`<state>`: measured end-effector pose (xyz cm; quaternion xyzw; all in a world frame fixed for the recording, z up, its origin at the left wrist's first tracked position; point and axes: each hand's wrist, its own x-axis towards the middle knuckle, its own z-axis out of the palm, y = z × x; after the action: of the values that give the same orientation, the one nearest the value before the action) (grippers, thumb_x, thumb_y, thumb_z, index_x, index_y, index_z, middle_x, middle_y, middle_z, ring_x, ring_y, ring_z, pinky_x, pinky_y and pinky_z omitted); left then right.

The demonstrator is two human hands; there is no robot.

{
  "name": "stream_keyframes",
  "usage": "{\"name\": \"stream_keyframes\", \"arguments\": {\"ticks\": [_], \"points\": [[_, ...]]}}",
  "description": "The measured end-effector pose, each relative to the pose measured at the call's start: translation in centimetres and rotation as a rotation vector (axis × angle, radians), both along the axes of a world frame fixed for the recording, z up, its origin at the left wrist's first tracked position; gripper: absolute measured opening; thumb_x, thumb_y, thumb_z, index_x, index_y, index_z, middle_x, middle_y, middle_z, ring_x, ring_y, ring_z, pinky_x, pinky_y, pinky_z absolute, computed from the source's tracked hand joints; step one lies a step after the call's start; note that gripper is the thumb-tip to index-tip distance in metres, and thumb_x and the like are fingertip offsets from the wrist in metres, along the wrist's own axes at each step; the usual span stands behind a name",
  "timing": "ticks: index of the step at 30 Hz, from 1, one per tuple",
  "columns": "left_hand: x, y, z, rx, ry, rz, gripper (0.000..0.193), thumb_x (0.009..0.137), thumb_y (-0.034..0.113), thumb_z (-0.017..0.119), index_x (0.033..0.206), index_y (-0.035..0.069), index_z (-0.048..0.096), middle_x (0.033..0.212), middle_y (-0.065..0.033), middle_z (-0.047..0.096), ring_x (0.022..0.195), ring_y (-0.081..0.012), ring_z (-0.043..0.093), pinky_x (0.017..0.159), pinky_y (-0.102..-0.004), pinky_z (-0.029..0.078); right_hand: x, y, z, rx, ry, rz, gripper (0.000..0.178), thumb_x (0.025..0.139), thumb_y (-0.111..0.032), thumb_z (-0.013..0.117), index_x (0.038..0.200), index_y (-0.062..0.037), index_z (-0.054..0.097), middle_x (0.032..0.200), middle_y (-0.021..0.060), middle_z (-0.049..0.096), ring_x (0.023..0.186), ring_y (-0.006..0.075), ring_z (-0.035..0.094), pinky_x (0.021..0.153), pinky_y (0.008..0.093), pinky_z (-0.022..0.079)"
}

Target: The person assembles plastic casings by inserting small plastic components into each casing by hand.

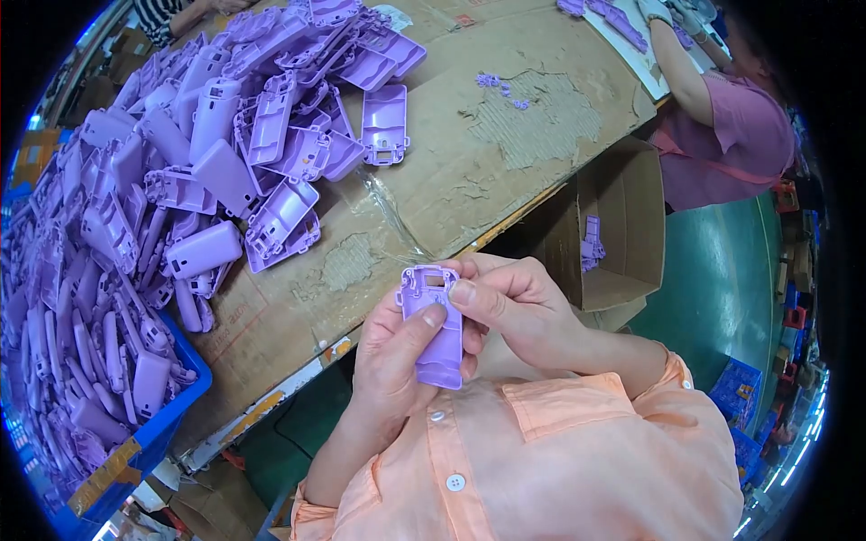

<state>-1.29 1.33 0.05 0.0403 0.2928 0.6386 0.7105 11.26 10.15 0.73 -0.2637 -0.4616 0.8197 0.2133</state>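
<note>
A purple plastic casing half, hollow side up and with a square opening near its far end, is held just in front of my shirt. My left hand is closed round its left side, the thumb lying across the inside. At the casing's upper right edge, my right hand grips with its thumb pressed on the rim; its other fingers are partly hidden behind. To the left, a big heap of similar purple casings covers the table, some hollow side up and some face down.
Cardboard covers the table; small purple bits lie on it. A blue crate full of casings stands at left. An open carton on the right holds a purple piece. Co-workers sit at far right and far left.
</note>
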Motion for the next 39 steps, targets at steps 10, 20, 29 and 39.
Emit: {"name": "stream_keyframes", "arguments": {"ticks": [10, 20, 29, 39], "points": [[0.3, 0.7, -0.2, -0.025, 0.491, -0.018, 0.033, 0.094, 0.014, 0.044, 0.123, 0.000, 0.043, 0.090, -0.0097, 0.061, 0.070, -0.0118, 0.061, 0.063, -0.0244, 0.052, 0.0, 0.5, -1.4, 0.169, -0.197, 0.041, 0.029, 0.087, -0.014, 0.060, 0.062, 0.0002, 0.062, 0.060, 0.0016, 0.058, 0.053, 0.0050, 0.051, 0.050, 0.0203, 0.040], [-5.7, 4.7, 1.0, 0.059, 1.980, 0.276, 0.024, 0.080, -0.002, 0.056, 0.104, -0.001, 0.055, 0.102, -0.0161, 0.053, 0.092, -0.0258, 0.054, 0.079, -0.0343, 0.044, 3.2, 7.7, -2.2, -0.083, -0.267, -0.208, 0.018, 0.086, -0.017, 0.062, 0.077, -0.0011, 0.063, 0.058, 0.0029, 0.058, 0.046, 0.0064, 0.050, 0.044, 0.0190, 0.040], [-7.9, 6.8, 1.0, -0.007, 2.467, 0.338, 0.030, 0.068, -0.004, 0.063, 0.097, 0.000, 0.056, 0.095, -0.0177, 0.052, 0.088, -0.0342, 0.052, 0.076, -0.0426, 0.043, 5.6, 27.3, 2.3, 0.066, 0.219, -0.794, 0.016, 0.088, -0.017, 0.058, 0.084, -0.0028, 0.061, 0.074, 0.0029, 0.062, 0.059, 0.0105, 0.057, 0.055, 0.0230, 0.046], [-10.6, 6.9, 1.9, 0.119, 1.439, 0.973, 0.016, 0.090, 0.004, 0.052, 0.104, -0.003, 0.054, 0.104, -0.0078, 0.058, 0.087, -0.0114, 0.056, 0.075, -0.0248, 0.046, 4.2, 18.3, -6.8, 0.723, -0.527, -0.349, 0.016, 0.085, -0.008, 0.058, 0.072, -0.0001, 0.061, 0.073, 0.0026, 0.063, 0.058, 0.0103, 0.055, 0.055, 0.0224, 0.044]]}}
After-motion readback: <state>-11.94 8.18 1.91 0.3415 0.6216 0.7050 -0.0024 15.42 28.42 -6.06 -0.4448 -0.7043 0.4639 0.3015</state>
